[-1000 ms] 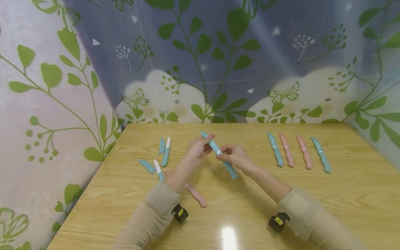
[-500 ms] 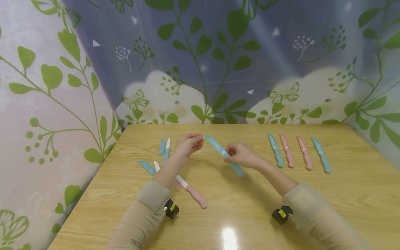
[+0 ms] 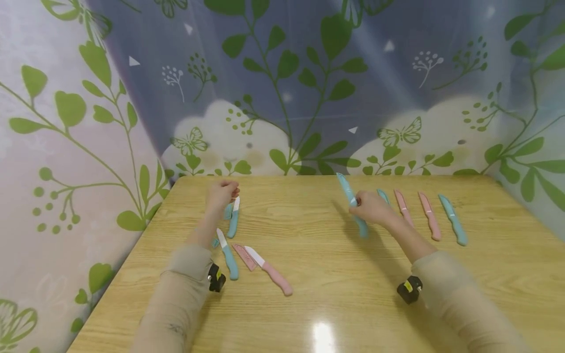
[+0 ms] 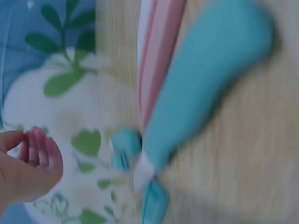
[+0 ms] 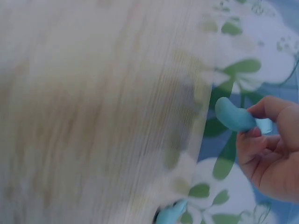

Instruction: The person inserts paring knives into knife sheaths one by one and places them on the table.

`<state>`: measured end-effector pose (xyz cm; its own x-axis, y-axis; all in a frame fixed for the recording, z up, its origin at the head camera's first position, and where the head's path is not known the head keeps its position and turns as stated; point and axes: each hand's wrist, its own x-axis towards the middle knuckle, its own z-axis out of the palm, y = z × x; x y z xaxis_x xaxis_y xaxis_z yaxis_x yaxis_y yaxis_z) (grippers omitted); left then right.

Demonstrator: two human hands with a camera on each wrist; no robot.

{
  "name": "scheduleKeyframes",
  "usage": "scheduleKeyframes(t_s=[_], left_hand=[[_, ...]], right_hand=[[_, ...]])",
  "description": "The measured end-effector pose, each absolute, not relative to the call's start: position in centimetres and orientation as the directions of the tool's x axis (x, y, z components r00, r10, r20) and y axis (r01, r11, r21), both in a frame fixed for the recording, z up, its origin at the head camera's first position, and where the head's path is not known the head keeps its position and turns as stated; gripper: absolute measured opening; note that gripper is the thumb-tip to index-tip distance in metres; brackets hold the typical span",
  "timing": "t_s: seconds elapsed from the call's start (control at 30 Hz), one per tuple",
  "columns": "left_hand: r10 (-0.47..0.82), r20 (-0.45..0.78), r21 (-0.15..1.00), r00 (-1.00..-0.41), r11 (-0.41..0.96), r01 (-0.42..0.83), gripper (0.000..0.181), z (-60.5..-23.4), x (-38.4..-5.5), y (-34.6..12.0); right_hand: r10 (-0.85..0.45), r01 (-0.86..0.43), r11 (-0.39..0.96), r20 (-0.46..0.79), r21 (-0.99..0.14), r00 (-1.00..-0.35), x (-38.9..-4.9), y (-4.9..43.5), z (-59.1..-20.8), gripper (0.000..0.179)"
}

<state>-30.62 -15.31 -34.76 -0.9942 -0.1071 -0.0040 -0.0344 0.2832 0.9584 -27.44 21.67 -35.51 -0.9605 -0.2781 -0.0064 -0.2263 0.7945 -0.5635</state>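
Note:
My right hand [image 3: 372, 208] grips a blue sheathed paring knife [image 3: 346, 185] near the middle, tilted with its sheathed tip pointing away, raised over the table's far part. In the right wrist view, thumb and fingers pinch its blue handle [image 5: 233, 115]. Nothing is in my left hand [image 3: 220, 196], its fingers loosely bent, at the far left over a bare blue knife [image 3: 233, 224] with a white blade. That knife's blue sheath [image 3: 227, 212] lies beside it, partly covered by the hand. Nearer lie another bare blue knife [image 3: 230, 262] and a pink knife [image 3: 276, 278] beside its pink sheath [image 3: 244, 257].
On the right of the wooden table [image 3: 335, 284], sheathed knives lie in a row: a blue one [image 3: 383, 196] partly behind my right hand, two pink ones, and a blue one [image 3: 452, 218]. A second blue sheath [image 3: 215, 242] is mostly hidden by my left forearm. Patterned cloth hangs behind.
My left hand has let go of the sheathed knife and moved left to the loose knives. My right hand has carried the sheathed knife right, towards the row, turning it more upright in view.

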Motion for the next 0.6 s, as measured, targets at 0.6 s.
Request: scheduleKeyframes(t_s=[0.6], left_hand=[[-0.035,-0.131,0.502,-0.991,0.860,-0.096,0.012,-36.7,-31.9,-16.8]], right_hand=[[-0.176,-0.085,0.913,-0.196,-0.399,-0.965,-29.2,24.2,-36.4,0.028]])
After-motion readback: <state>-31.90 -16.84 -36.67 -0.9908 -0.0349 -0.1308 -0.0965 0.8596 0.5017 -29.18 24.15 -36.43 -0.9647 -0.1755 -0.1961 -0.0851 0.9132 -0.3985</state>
